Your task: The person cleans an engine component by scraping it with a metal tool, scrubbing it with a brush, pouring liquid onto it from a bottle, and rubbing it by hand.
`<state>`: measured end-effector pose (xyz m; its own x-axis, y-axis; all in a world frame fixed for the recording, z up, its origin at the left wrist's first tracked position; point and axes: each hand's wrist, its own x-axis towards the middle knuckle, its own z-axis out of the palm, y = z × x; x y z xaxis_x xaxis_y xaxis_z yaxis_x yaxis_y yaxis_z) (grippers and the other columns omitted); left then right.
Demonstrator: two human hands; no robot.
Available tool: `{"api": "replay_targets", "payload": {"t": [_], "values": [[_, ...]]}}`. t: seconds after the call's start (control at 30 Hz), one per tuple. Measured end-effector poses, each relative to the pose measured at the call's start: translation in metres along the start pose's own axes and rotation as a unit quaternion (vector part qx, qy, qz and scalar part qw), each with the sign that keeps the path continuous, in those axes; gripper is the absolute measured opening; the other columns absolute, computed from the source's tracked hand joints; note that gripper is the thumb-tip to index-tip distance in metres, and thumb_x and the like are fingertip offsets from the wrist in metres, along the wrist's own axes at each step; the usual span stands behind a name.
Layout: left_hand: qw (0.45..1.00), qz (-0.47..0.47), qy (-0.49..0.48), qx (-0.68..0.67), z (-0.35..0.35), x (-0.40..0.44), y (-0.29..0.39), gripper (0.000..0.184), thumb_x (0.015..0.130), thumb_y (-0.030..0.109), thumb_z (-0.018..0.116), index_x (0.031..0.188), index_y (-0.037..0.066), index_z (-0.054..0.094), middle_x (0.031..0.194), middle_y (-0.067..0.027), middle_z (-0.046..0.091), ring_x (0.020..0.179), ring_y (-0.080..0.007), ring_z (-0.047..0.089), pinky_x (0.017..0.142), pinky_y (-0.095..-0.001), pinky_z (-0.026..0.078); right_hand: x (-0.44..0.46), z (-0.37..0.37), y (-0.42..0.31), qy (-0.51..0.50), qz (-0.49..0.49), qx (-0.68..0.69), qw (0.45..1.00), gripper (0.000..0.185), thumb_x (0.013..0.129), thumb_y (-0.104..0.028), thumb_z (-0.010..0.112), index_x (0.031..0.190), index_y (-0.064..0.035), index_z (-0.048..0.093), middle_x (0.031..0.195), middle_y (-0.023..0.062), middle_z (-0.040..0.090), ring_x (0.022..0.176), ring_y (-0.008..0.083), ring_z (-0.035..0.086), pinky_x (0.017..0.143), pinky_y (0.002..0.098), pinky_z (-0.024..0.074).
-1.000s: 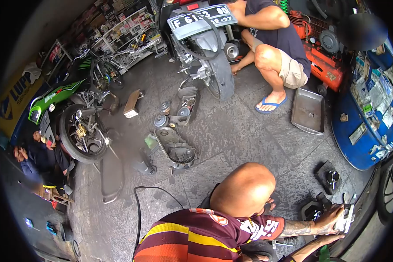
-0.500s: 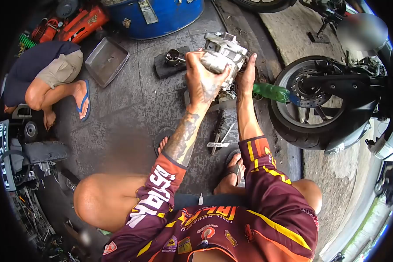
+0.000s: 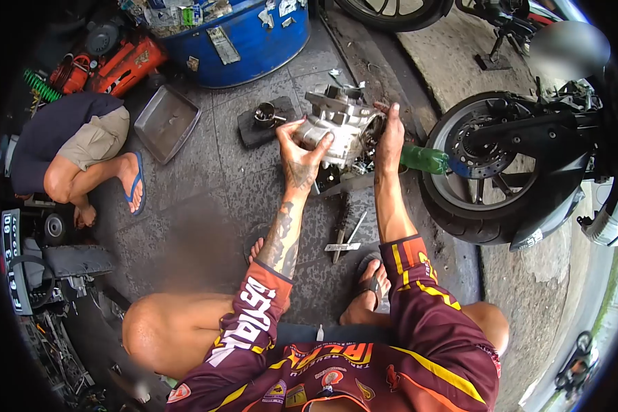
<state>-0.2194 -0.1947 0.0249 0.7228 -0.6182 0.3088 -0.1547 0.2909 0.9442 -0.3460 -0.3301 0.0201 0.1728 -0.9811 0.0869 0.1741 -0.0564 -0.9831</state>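
Observation:
A silver metal engine part point(image 3: 335, 129), which looks like a cylinder head, is held up in front of me, off the ground. My left hand point(image 3: 301, 154) grips its left side, thumb across the near face and fingers partly hidden behind it. At the right side, my right hand point(image 3: 388, 141) is pressed against the part, seen edge-on, with some fingers hidden. Below it are more metal parts, partly covered by the held piece. To the left, a round metal piece with a rod point(image 3: 266, 114), resembling a piston, lies on a dark block point(image 3: 250, 130).
A green plastic bottle point(image 3: 424, 159) lies beside a motorcycle wheel point(image 3: 453, 206) on the right. Slim metal tools point(image 3: 343, 246) lie between my feet. A metal tray point(image 3: 189, 130), a blue drum point(image 3: 268, 51) and a crouching person point(image 3: 69, 141) are on the left and far side.
The engine part has come down slightly and tilted in my hands, showing more of its right side. My view has shifted, so the drum and tray appear lower.

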Motion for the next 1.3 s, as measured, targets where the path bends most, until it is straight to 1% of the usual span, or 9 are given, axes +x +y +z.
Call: {"api": "replay_targets", "payload": {"t": [0.03, 0.27, 0.43, 0.67, 0.73, 0.77, 0.93, 1.2, 1.3], "values": [[1.0, -0.008, -0.018, 0.003, -0.002, -0.003, -0.005, 0.063, 0.08, 0.016, 0.085, 0.124, 0.0, 0.043, 0.117, -0.0113, 0.052, 0.106, -0.0166, 0.054, 0.09, -0.0341, 0.048, -0.005, -0.001, -0.002, 0.005, -0.004, -0.017, 1.0, 0.065, 0.106, -0.049, 0.038, 0.111, 0.008, 0.068, 0.109, 0.0173, 0.07, 0.103, 0.0247, 0.06, 0.098, 0.0358, 0.0414], [0.996, -0.076, -0.04, -0.03, -0.018, -0.028, -0.035, 0.065, 0.082, 0.021, 0.084, 0.128, 0.001, 0.042, 0.121, -0.0112, 0.05, 0.113, -0.0197, 0.051, 0.1, -0.0367, 0.043, -0.028, -0.007, 0.019, 0.019, -0.03, -0.065, 0.997, 0.055, 0.107, -0.041, 0.04, 0.108, 0.0054, 0.069, 0.104, 0.0141, 0.07, 0.097, 0.0214, 0.061, 0.092, 0.0344, 0.0443], [0.996, -0.056, -0.063, -0.022, -0.026, -0.037, -0.047, 0.073, 0.08, 0.02, 0.086, 0.132, 0.003, 0.039, 0.129, -0.0124, 0.049, 0.12, -0.0217, 0.05, 0.105, -0.0385, 0.041, -0.034, -0.006, 0.04, 0.045, -0.061, 0.009, 0.997, 0.042, 0.106, -0.032, 0.045, 0.102, 0.0029, 0.069, 0.097, 0.007, 0.067, 0.092, 0.0158, 0.057, 0.087, 0.0304, 0.0429], [0.994, -0.073, -0.076, 0.012, -0.041, -0.052, -0.073, 0.076, 0.079, 0.024, 0.087, 0.132, 0.002, 0.038, 0.134, -0.0146, 0.047, 0.124, -0.0234, 0.049, 0.109, -0.0387, 0.038, -0.044, -0.012, 0.064, 0.019, -0.065, 0.002, 0.998, 0.038, 0.105, -0.029, 0.046, 0.103, 0.0027, 0.068, 0.098, 0.0072, 0.067, 0.096, 0.016, 0.058, 0.091, 0.0309, 0.0422], [0.994, -0.025, -0.08, 0.068, -0.043, -0.054, -0.082, 0.075, 0.079, 0.024, 0.087, 0.132, 0.001, 0.038, 0.137, -0.0147, 0.045, 0.127, -0.0237, 0.048, 0.11, -0.0384, 0.037, -0.042, -0.012, 0.065, 0.012, -0.074, 0.001, 0.997, 0.037, 0.105, -0.03, 0.048, 0.104, 0.0021, 0.068, 0.097, 0.0068, 0.067, 0.095, 0.0156, 0.058, 0.092, 0.03, 0.0426], [0.995, -0.045, -0.078, 0.053, -0.044, -0.057, -0.086, 0.077, 0.076, 0.021, 0.088, 0.133, -0.001, 0.041, 0.139, -0.019, 0.044, 0.14, -0.0327, 0.039, 0.114, -0.0439, 0.035, -0.041, -0.014, 0.066, 0.009, -0.055, -0.012, 0.998, 0.037, 0.105, -0.03, 0.048, 0.104, 0.0018, 0.068, 0.097, 0.0067, 0.068, 0.095, 0.0152, 0.058, 0.091, 0.0294, 0.043], [0.963, 0.053, -0.107, 0.241, -0.047, -0.058, -0.076, 0.075, 0.075, 0.03, 0.088, 0.125, -0.002, 0.042, 0.136, -0.0193, 0.043, 0.137, -0.0404, 0.039, 0.115, -0.0505, 0.032, -0.041, -0.01, 0.066, 0.016, -0.018, -0.022, 0.999, 0.034, 0.104, -0.029, 0.05, 0.103, 0.0013, 0.067, 0.101, 0.0065, 0.067, 0.101, 0.0163, 0.059, 0.096, 0.0316, 0.0424], [0.948, 0.007, -0.105, 0.3, -0.051, -0.058, -0.073, 0.08, 0.076, 0.044, 0.086, 0.125, -0.002, 0.043, 0.142, -0.0198, 0.033, 0.137, -0.0401, 0.032, 0.113, -0.0559, 0.029, -0.039, -0.007, 0.07, 0.056, 0.012, -0.069, 0.996, 0.024, 0.101, -0.021, 0.057, 0.108, 0.0009, 0.065, 0.102, 0.0082, 0.07, 0.095, 0.0148, 0.062, 0.088, 0.0294, 0.0484], [0.939, -0.006, -0.133, 0.316, -0.052, -0.057, -0.071, 0.079, 0.074, 0.042, 0.087, 0.124, 0.0, 0.043, 0.141, -0.02, 0.033, 0.14, -0.0418, 0.027, 0.113, -0.0599, 0.027, -0.055, 0.002, 0.06, 0.159, -0.036, -0.072, 0.984, 0.022, 0.102, -0.018, 0.057, 0.109, 0.0005, 0.065, 0.1, 0.0084, 0.071, 0.092, 0.0148, 0.063, 0.086, 0.0288, 0.0492]]}}
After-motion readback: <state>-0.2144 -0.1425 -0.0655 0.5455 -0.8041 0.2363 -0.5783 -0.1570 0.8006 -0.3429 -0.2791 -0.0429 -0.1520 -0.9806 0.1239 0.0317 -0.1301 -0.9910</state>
